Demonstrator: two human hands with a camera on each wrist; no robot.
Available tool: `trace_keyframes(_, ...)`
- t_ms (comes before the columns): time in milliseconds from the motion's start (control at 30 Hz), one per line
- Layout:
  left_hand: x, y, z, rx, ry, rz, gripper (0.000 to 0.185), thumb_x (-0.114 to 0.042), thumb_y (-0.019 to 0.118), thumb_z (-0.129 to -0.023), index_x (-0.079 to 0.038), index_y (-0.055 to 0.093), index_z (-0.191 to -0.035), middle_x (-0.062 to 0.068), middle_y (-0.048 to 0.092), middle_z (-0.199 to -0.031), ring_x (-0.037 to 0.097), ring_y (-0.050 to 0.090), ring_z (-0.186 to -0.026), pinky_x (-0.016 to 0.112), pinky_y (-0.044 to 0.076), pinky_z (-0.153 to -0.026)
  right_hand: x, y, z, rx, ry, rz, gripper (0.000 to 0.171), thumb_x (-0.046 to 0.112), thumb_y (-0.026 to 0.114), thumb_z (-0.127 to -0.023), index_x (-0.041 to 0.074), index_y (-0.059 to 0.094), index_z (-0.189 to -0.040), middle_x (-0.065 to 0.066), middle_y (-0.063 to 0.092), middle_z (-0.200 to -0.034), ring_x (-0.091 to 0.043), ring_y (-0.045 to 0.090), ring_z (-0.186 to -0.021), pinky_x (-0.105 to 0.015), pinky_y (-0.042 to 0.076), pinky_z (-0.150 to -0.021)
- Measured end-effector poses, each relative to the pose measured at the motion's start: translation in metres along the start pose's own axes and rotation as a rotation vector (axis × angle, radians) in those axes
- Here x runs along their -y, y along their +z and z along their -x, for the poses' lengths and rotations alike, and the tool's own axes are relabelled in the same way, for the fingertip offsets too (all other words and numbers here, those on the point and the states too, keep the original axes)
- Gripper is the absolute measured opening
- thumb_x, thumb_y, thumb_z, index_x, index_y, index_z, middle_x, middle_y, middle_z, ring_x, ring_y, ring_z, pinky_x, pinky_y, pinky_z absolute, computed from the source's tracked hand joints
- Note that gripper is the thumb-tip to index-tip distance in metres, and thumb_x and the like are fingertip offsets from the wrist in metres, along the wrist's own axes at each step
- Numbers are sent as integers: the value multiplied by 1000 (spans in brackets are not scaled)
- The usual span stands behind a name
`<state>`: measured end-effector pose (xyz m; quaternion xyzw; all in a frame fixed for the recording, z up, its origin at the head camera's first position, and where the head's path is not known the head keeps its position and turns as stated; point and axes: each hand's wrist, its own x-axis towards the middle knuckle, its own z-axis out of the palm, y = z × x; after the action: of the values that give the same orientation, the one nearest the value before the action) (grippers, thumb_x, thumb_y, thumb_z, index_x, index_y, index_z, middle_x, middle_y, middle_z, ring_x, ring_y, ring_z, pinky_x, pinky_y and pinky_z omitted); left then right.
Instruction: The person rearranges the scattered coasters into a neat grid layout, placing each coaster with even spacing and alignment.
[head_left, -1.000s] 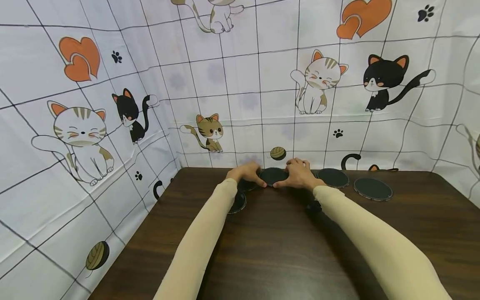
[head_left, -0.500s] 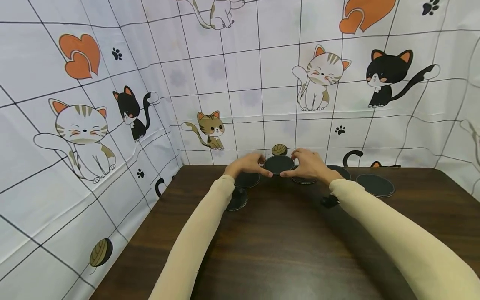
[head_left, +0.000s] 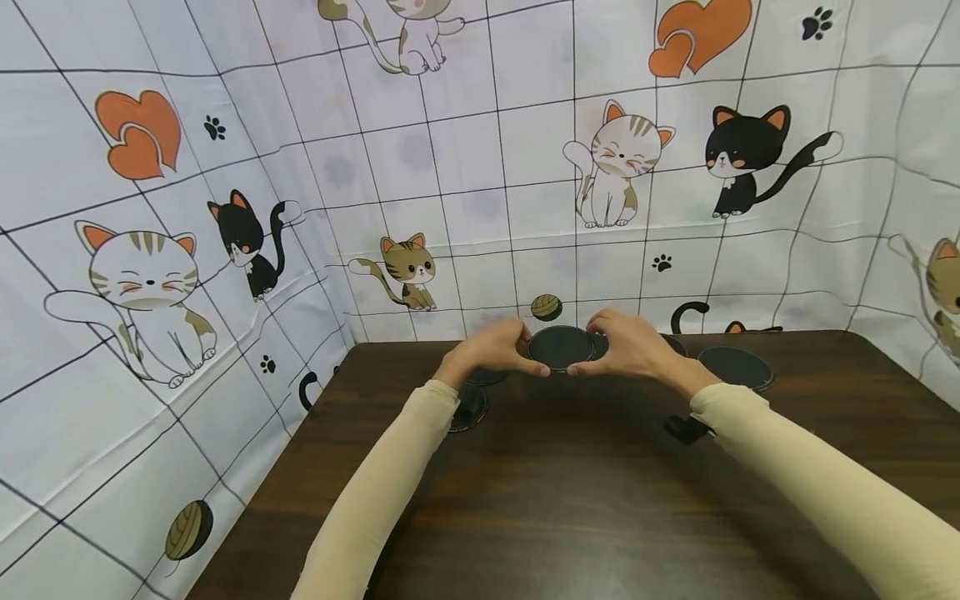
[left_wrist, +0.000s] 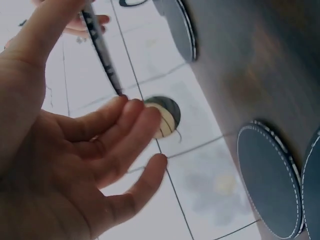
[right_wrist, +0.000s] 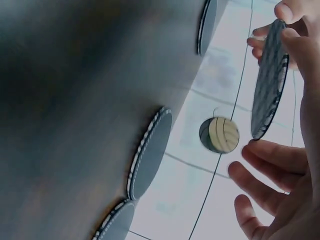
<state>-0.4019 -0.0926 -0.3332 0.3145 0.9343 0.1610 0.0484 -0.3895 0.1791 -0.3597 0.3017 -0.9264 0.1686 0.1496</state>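
Both hands hold one round black coaster [head_left: 561, 348] between them, raised over the far edge of the table. Pale stitching runs round its rim, and it appears nearly edge-on in the right wrist view. My left hand [head_left: 491, 348] pinches its left side, thumb at the near edge and fingers at the far edge. On the opposite side my right hand [head_left: 630, 348] pinches it the same way. A coaster [head_left: 602, 345] on the table is partly hidden behind the right hand. Another coaster [head_left: 486, 377] lies below the left hand.
More coasters lie on the dark wooden table [head_left: 517, 500]: one at left [head_left: 468, 408], one coaster [head_left: 735, 367] at right and a partly hidden coaster [head_left: 675, 343] beside it. A cat-print sheet [head_left: 465, 167] hangs behind the table. A black device [head_left: 686, 429] sits under the right wrist.
Both hands have lifted the coaster from the table's far edge and brought it slightly nearer. The coaster behind the right hand has come into view. The head view has shifted a little.
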Motion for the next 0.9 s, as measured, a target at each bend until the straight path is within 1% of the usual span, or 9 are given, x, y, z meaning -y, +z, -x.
trace_keyframes(100, -8, 4, 8, 48, -16, 2, 74, -53, 84, -81, 1, 60, -126, 3, 61, -106, 14, 59, -90, 27, 50, -82, 8, 2, 12, 16, 9, -6, 93, 78, 75, -72, 0, 69, -122, -13, 63, -127, -37, 62, -112, -60, 42, -98)
trace_keyframes(167, -12, 5, 11, 78, -15, 3, 68, -52, 84, -81, 2, 62, -117, 1, 57, -92, 12, 54, -77, 26, 47, -72, 12, 4, 19, 19, 12, 1, 93, 78, 75, -71, 0, 70, -122, -13, 63, -127, -38, 62, -112, -65, 38, -100)
trace_keyframes(233, -15, 7, 14, 99, -13, 21, 64, -50, 85, -81, 2, 62, -112, 0, 52, -85, 11, 48, -70, 26, 42, -66, 16, 5, 25, 16, 17, 8, 93, 79, 75, -71, 1, 70, -120, -13, 64, -125, -38, 63, -110, -67, 36, -100)
trace_keyframes(333, -15, 12, 17, 117, -21, 23, 64, -49, 86, -81, 1, 61, -111, 0, 50, -86, 12, 47, -71, 26, 41, -65, 20, 9, 31, 6, 2, 26, 92, 81, 73, -71, 2, 71, -118, -12, 65, -121, -35, 64, -106, -62, 40, -97)
trace_keyframes(500, -15, 22, 22, 157, -61, -15, 69, -53, 85, -80, -3, 59, -120, 2, 55, -100, 14, 55, -85, 27, 48, -74, 24, 18, 40, 30, -13, 45, 91, 83, 70, -72, 2, 73, -113, -11, 67, -115, -33, 65, -100, -59, 44, -90)
trace_keyframes(567, -16, 27, 24, 179, -69, -21, 65, -53, 85, -80, -4, 60, -114, 3, 56, -97, 16, 55, -80, 28, 47, -68, 25, 22, 42, 58, -14, 55, 92, 84, 69, -71, 2, 73, -112, -11, 68, -114, -32, 65, -100, -62, 44, -91)
trace_keyframes(700, -16, 35, 26, 219, -78, -56, 56, -57, 84, -79, -8, 60, -93, 0, 49, -84, 12, 47, -69, 26, 39, -58, 27, 28, 43, 115, -21, 65, 90, 85, 69, -70, 3, 74, -108, -8, 68, -108, -26, 66, -87, -62, 47, -89)
trace_keyframes(800, -16, 38, 28, 237, -93, -99, 55, -59, 83, -79, -9, 59, -84, 0, 45, -82, 12, 42, -68, 27, 35, -58, 30, 31, 41, 147, -18, 61, 88, 84, 71, -69, 5, 73, -107, -5, 66, -103, -19, 62, -74, -54, 53, -80)
trace_keyframes(900, -16, 37, 30, 241, -132, -154, 55, -61, 83, -77, -11, 62, -88, 2, 49, -92, 14, 47, -75, 30, 41, -62, 34, 35, 37, 180, 0, 58, 88, 84, 71, -68, 6, 72, -108, -2, 65, -101, -17, 58, -68, -44, 54, -69)
